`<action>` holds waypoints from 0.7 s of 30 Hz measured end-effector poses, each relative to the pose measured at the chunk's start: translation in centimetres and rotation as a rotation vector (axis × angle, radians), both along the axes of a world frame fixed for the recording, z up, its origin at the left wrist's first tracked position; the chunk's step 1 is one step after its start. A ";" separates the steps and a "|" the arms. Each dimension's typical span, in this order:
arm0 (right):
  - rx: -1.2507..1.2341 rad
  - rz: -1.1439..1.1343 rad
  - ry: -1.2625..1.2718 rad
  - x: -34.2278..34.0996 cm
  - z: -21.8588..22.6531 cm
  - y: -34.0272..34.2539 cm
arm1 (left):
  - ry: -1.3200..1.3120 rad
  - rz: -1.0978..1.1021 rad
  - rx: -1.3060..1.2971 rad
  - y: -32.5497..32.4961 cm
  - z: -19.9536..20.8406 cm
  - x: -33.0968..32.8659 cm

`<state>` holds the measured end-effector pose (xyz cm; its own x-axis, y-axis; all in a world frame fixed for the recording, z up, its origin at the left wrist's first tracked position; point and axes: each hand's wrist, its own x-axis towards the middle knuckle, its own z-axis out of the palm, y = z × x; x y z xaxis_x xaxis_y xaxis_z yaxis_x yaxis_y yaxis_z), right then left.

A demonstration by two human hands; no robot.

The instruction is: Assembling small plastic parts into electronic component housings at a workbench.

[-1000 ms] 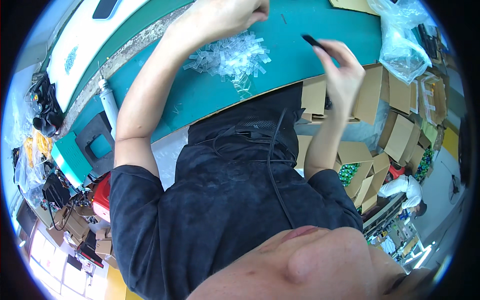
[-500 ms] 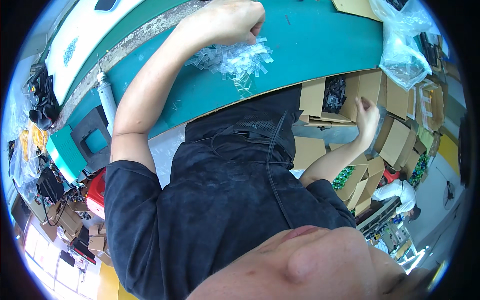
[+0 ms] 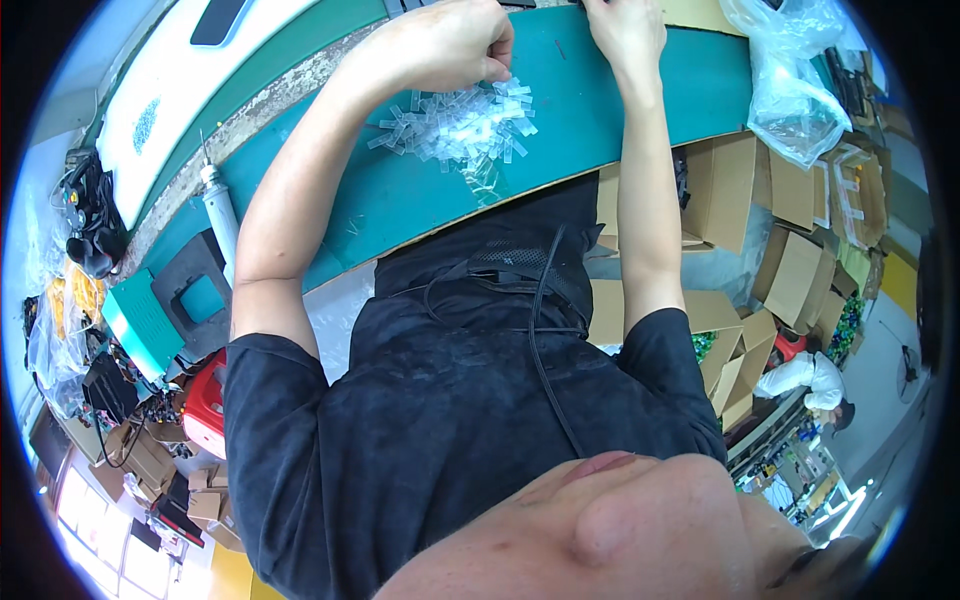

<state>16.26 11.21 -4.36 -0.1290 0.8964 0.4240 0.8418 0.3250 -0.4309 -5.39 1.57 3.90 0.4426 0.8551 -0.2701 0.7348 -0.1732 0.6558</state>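
Observation:
On the green mat [image 3: 560,130] lies a heap of short clear plastic strips [image 3: 470,125]. My left hand [image 3: 455,45] is at the heap's far right edge, fingers curled and thumb and forefinger pinched together low over the strips. Whatever that pinch holds is too small to make out. My right hand [image 3: 630,35] reaches over the mat to the upper edge of the picture, its fingers bent and partly cut off. A small dark piece shows at those fingertips, but its kind is unclear.
A silver pen-shaped power tool [image 3: 221,208] and a black frame-like stand [image 3: 195,290] are at the left. A clear plastic bag [image 3: 795,95] hangs at the right corner. Open cardboard boxes [image 3: 725,190] stand below the mat's right side. Another person [image 3: 805,380] is farther off.
My right hand has swung from beside the box of black parts up over the mat to its far side. My left hand stays by the heap, slightly shifted left.

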 end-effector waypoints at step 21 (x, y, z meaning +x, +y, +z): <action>-0.504 0.249 1.076 3.9 0.3 -3.6 | -0.009 -0.031 0.438 0.8 -6.6 0.2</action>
